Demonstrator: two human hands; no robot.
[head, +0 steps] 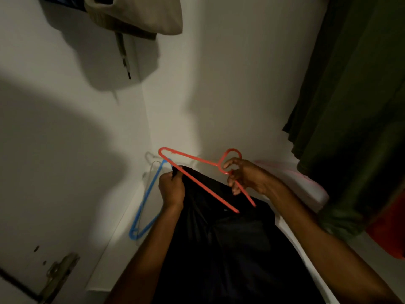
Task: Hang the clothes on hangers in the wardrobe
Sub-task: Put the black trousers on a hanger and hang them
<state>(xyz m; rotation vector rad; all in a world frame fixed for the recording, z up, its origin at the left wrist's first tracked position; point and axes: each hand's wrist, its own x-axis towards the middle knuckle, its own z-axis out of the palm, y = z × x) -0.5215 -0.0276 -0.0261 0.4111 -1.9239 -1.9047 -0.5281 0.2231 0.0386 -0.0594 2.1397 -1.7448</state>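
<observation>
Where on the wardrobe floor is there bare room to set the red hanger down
The white wardrobe floor looks bare near its front left edge, between the left wall and the blue hanger. The back corner is crowded with the blue hanger and a pale one; the black garment covers the middle, and the green clothes hang over the right.

Red hanger's (198, 172) end inside black garment (230, 238)

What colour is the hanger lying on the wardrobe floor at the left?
Blue hanger, seen in the head view.
</observation>
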